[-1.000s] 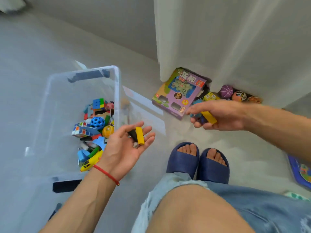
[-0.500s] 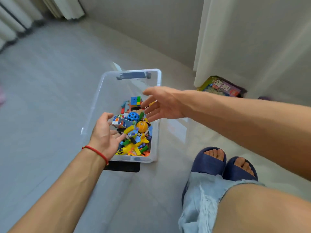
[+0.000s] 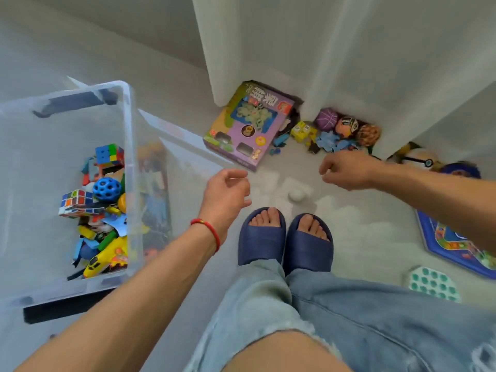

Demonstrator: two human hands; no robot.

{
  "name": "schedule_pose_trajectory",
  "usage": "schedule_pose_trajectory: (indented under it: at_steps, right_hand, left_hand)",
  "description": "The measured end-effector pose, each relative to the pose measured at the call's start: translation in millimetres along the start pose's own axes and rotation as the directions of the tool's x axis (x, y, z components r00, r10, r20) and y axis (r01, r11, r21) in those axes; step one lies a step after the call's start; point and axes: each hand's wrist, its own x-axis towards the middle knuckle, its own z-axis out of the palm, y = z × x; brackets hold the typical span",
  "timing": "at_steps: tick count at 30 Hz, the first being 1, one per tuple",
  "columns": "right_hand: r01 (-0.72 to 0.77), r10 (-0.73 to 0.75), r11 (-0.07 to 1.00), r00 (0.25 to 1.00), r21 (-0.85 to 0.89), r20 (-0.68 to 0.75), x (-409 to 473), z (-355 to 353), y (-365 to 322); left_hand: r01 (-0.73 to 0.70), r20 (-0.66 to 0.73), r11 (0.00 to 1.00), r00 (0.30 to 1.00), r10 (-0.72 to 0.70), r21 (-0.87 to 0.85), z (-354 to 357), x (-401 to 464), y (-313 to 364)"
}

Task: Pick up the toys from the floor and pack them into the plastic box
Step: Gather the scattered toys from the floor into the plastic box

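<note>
Hands both empty: left hand (image 3: 226,193) loosely curled, right hand (image 3: 346,170) loosely curled, neither touching a toy. Plastic box (image 3: 128,108), part-filled, sits left of the left hand. Purple game box (image 3: 248,127) lies beyond and between the hands; small toy cluster (image 3: 332,132) just beyond the right hand. Advice: gather loose small pieces first with the right hand, then lift the game box two-handed, flat.

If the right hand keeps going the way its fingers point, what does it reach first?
Probably the loose blue toy pieces just beyond the right hand, ahead of the yellow block and purple ball; depth is unclear from this view.
</note>
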Motion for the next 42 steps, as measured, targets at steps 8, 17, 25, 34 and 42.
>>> schedule_pose_trajectory:
  at_steps: [8,17,25,34,42]
  right_hand:
    - [0.289,-0.268,0.954,0.941,0.077,-0.206,69.3,130.4,-8.0]
    - [0.129,0.030,0.973,0.753,0.192,-0.657,93.5,133.6,32.1]
    - [-0.142,0.157,0.987,0.722,0.078,-0.674,117.6,136.9,72.0]
    - [0.009,0.435,0.783,0.706,0.622,-0.558,71.6,135.5,67.5]
    - [-0.020,0.417,0.849,0.639,0.528,-0.646,85.3,115.1,97.9]
  left_hand:
    - [-0.296,0.250,0.695,0.953,0.171,0.655,70.6,94.8,-50.1]
    - [-0.519,0.531,-0.172,0.696,0.484,0.837,125.5,182.9,-58.7]
    - [-0.483,0.540,-0.253,0.672,0.506,0.838,132.5,192.5,-59.4]
    - [-0.638,0.575,-0.078,0.626,0.527,0.766,116.8,208.9,-76.2]
    - [-0.648,0.425,0.482,0.757,0.497,0.590,134.1,185.1,-70.7]
